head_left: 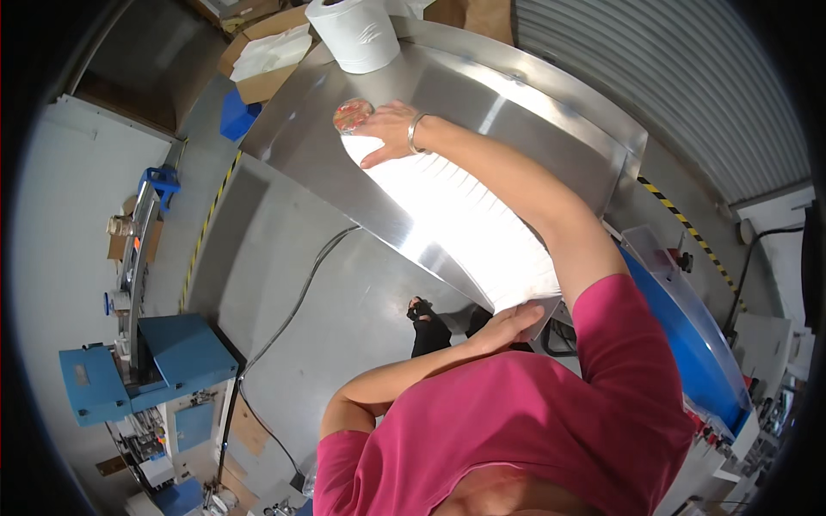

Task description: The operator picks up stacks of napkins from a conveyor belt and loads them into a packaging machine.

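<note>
A long, glaring white row of thin pieces [447,211], pressed side by side, lies slantwise along the steel table [301,142]. Dark slits show along its far edge; what the pieces are is lost in the glare. My right hand [391,133] is closed over the far left end, thumb on the near side and fingers around the end. Beside those fingertips sits a round, clear-and-red thing [353,114]. At the near right end, by the table's front edge, my left hand [509,329] is closed against the row, with some fingers hidden. A clear flat edge [546,318] shows next to it.
A big white paper roll [354,34] and an open cardboard box [267,56] stand at the far left. The table has a raised back rim [516,77]. A blue conveyor-like surface [680,318] lies to my right. A black cable [301,297] crosses the floor; a blue machine [185,348] stands left.
</note>
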Available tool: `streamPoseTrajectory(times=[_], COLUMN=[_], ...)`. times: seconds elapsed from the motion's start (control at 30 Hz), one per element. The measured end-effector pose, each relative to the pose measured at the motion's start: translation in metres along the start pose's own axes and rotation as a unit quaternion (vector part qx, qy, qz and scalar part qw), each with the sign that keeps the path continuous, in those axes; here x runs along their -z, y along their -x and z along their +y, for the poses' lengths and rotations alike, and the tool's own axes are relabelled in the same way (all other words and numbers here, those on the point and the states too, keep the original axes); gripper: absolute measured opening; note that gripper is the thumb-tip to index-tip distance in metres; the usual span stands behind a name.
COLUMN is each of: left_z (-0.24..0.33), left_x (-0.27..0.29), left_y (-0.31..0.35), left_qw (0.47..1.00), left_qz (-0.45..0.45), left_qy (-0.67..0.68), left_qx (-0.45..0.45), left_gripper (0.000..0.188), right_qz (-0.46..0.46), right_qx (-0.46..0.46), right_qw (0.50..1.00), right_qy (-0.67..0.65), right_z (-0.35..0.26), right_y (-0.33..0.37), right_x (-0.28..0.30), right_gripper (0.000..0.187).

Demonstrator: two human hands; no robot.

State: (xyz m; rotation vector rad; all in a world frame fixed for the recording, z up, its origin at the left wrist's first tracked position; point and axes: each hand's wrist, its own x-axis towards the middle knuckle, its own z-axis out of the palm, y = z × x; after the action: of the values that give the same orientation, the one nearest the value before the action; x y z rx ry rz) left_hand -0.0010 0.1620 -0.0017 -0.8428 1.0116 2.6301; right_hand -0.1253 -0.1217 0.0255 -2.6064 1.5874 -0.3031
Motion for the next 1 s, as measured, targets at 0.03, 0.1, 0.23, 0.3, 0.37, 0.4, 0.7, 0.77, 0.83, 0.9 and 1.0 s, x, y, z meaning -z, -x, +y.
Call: streamPoseTrajectory(times=[0.03,0.1,0.23,0.3,0.37,0.4,0.7,0.77,0.83,0.9,1.0], left_z=[-0.004,-0.007,-0.019,-0.015,-0.008,-0.009,0.007,0.004,0.015,0.022,0.022], left_x=[0.002,0.000,0.014,0.016,0.016,0.021,0.007,-0.013,-0.020,-0.030,-0.009], left_y=[-0.005,-0.006,-0.009,-0.011,-0.011,-0.015,-0.006,0.002,-0.003,-0.006,-0.023], left_qw=[1.000,0.998,0.994,0.993,0.994,0.994,0.985,0.825,0.528,0.463,0.482], left_qz=[0.004,0.041,0.073,0.067,0.039,0.022,-0.028,0.010,0.082,0.218,0.249], left_qy=[0.019,0.029,0.068,0.085,0.088,0.083,-0.167,-0.483,-0.660,-0.726,-0.726], left_qx=[-0.008,-0.031,-0.047,-0.049,-0.060,-0.070,-0.026,-0.294,-0.529,-0.459,-0.423], left_gripper=[0.070,0.060,0.064,0.065,0.066,0.068,0.047,0.041,0.054,0.059,0.061], right_qz=[0.017,0.045,0.089,0.147,0.157,0.164,0.151,0.200,0.240,0.244,0.261], right_qx=[0.000,-0.027,-0.123,-0.166,-0.232,-0.248,-0.390,-0.420,-0.410,-0.443,-0.448], right_qw=[1.000,0.998,0.979,0.958,0.942,0.939,0.841,0.832,0.844,0.840,0.818], right_qy=[-0.010,-0.030,-0.138,-0.180,-0.187,-0.174,-0.342,-0.304,-0.251,-0.196,-0.250], right_z=[0.000,0.005,-0.006,0.003,0.002,0.002,-0.102,-0.108,-0.114,-0.119,-0.122], right_y=[0.008,0.030,0.110,0.167,0.231,0.262,0.373,0.371,0.366,0.363,0.366], right_x=[0.001,0.003,0.035,0.039,0.048,0.045,-0.046,-0.062,-0.054,-0.051,-0.049], right_gripper=[0.067,0.066,0.051,0.042,0.042,0.044,0.066,0.059,0.055,0.048,0.043])
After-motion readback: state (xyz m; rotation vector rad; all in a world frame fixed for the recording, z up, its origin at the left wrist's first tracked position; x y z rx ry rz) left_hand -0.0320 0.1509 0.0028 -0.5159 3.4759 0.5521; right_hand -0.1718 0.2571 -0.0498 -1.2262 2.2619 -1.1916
